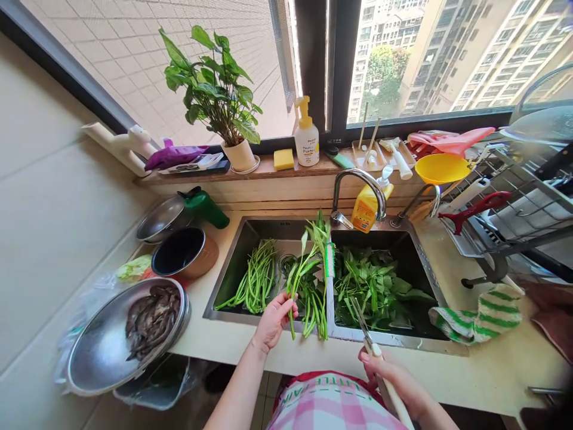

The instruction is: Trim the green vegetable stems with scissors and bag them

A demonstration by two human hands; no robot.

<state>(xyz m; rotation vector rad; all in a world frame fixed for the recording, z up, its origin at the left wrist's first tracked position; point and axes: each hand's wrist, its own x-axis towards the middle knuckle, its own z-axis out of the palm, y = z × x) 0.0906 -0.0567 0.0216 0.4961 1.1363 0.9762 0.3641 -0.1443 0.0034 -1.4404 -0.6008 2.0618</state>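
Observation:
My left hand (pixel 272 322) is closed around a few long green stalks of leafy greens (pixel 295 280), which look like water spinach, held up over the front edge of the left basin. My right hand (pixel 388 373) grips kitchen scissors (pixel 367 339) with pale handles, their blades pointing away from me by the front rim of the right basin. Cut stems (pixel 255 278) lie in the left basin, and more stalks rest beside the divider. Loose leaves (pixel 376 278) fill much of the right basin.
At left stand a steel bowl of shrimp-like dark pieces (pixel 154 322), a brown pot (pixel 208 254) and a green container (pixel 208 206). The faucet (pixel 358 173) arches behind the divider. A striped cloth (pixel 478 313) and a dish rack (pixel 514 251) are at right.

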